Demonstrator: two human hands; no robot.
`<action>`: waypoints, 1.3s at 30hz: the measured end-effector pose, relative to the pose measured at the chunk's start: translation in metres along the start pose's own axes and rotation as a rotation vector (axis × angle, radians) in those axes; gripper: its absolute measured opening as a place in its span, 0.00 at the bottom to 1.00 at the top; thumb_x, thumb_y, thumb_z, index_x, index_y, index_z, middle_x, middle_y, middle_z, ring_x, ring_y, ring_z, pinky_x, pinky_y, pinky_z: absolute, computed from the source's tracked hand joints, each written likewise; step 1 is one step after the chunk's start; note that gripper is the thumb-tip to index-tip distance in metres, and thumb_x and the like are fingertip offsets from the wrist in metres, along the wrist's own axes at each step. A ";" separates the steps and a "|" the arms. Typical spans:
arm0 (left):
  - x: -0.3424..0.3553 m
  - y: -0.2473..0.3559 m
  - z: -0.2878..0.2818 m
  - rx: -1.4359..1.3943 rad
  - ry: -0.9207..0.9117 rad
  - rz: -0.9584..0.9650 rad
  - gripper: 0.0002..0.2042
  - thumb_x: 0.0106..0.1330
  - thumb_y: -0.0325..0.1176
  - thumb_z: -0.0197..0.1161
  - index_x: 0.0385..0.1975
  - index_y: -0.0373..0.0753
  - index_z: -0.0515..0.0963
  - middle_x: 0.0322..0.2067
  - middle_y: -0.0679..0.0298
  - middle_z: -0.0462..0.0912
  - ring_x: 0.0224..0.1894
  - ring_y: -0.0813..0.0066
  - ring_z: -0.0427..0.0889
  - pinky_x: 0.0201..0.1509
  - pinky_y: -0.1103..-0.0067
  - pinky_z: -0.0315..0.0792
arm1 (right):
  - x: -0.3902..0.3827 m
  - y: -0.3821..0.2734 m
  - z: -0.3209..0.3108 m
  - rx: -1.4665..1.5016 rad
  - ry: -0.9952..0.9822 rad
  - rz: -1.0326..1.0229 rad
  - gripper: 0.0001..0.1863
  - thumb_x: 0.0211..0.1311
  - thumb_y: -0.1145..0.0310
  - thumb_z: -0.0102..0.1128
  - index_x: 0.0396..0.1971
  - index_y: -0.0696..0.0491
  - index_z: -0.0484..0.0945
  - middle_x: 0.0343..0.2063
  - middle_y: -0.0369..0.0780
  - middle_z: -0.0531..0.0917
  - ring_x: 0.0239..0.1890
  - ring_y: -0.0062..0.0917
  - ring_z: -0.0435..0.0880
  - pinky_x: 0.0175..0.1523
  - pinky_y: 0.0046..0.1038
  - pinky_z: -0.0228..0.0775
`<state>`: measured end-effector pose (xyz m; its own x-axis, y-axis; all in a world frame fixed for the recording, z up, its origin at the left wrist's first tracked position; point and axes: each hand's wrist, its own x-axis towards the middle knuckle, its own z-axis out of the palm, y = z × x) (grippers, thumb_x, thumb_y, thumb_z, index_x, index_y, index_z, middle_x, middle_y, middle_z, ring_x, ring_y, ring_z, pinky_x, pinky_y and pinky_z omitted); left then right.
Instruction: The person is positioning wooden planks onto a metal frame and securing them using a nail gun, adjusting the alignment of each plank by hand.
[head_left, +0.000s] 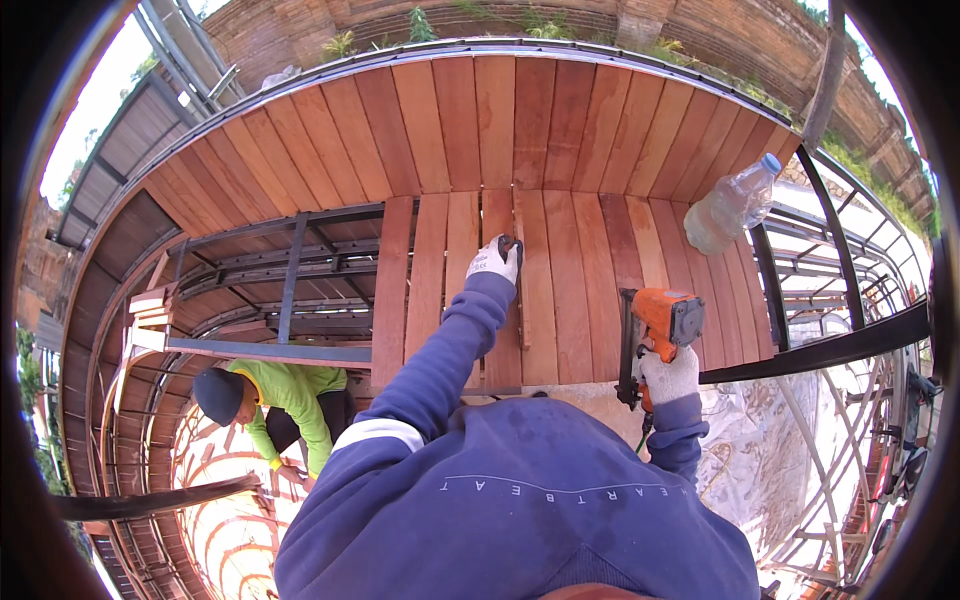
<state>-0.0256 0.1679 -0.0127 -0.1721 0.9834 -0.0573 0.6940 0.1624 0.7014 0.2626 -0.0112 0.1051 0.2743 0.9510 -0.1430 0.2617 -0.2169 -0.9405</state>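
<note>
My left hand (496, 259), in a white glove with dark fingertips, reaches forward onto a deck of reddish-brown wooden planks (570, 270). Its fingers are curled in at the edge of a narrow dark-red plank (497, 350), beside a thin wooden strip (523, 310). Whatever lies between those fingers is hidden. In my gloved right hand (670, 376) is an orange and black nail gun (668, 315), gripped by its handle and held over the right part of the planks, near their front edge. Gaps show between some planks left of the middle.
A clear plastic bottle (733, 205) lies on the planks at right. Behind rises a slatted wooden backrest (480, 125). Bare metal framing (290, 275) shows at left, with stacked wood offcuts (152, 308). Below left, a person in a green top (290, 400) bends down. A dark beam (830, 345) juts right.
</note>
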 end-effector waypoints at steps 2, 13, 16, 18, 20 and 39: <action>-0.001 -0.009 -0.004 -0.006 0.135 0.103 0.21 0.67 0.45 0.61 0.55 0.42 0.77 0.47 0.51 0.83 0.50 0.52 0.82 0.56 0.64 0.74 | -0.004 0.001 0.000 0.007 0.012 0.016 0.13 0.50 0.75 0.57 0.39 0.57 0.77 0.22 0.37 0.80 0.14 0.21 0.74 0.19 0.25 0.63; -0.072 -0.010 -0.038 -0.274 0.007 0.275 0.15 0.66 0.39 0.62 0.48 0.40 0.80 0.43 0.53 0.85 0.45 0.54 0.84 0.51 0.66 0.76 | -0.007 -0.050 0.019 0.036 0.018 -0.180 0.13 0.47 0.75 0.58 0.35 0.60 0.79 0.19 0.40 0.80 0.20 0.24 0.79 0.26 0.29 0.70; -0.076 0.005 -0.050 -0.270 -0.196 0.050 0.22 0.66 0.49 0.62 0.53 0.39 0.78 0.44 0.51 0.84 0.48 0.56 0.84 0.54 0.67 0.76 | -0.003 -0.055 0.023 -0.040 0.001 -0.285 0.13 0.49 0.75 0.58 0.36 0.60 0.79 0.19 0.39 0.80 0.20 0.22 0.78 0.26 0.28 0.70; -0.074 0.044 -0.077 -0.082 -0.351 -0.072 0.38 0.62 0.61 0.62 0.64 0.39 0.69 0.49 0.49 0.83 0.53 0.58 0.82 0.59 0.67 0.74 | -0.005 -0.055 0.026 -0.055 -0.009 -0.267 0.13 0.49 0.77 0.58 0.37 0.61 0.79 0.20 0.39 0.80 0.20 0.22 0.79 0.26 0.27 0.71; -0.052 0.036 -0.049 0.067 -0.268 -0.058 0.43 0.59 0.64 0.63 0.67 0.38 0.64 0.50 0.48 0.83 0.52 0.55 0.83 0.58 0.67 0.74 | -0.004 -0.048 0.033 -0.062 -0.036 -0.205 0.13 0.48 0.81 0.59 0.37 0.62 0.78 0.23 0.40 0.82 0.22 0.23 0.82 0.26 0.26 0.75; -0.043 0.075 -0.034 0.107 -0.170 0.140 0.36 0.61 0.46 0.64 0.67 0.36 0.64 0.41 0.48 0.86 0.45 0.56 0.86 0.52 0.66 0.77 | -0.035 -0.006 0.019 -0.186 0.107 -0.182 0.14 0.47 0.75 0.59 0.37 0.61 0.80 0.22 0.41 0.83 0.22 0.28 0.83 0.28 0.30 0.74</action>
<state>0.0100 0.1348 0.0666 0.0453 0.9949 -0.0900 0.7744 0.0220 0.6323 0.2341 -0.0386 0.1101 0.3011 0.9513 0.0659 0.4781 -0.0908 -0.8736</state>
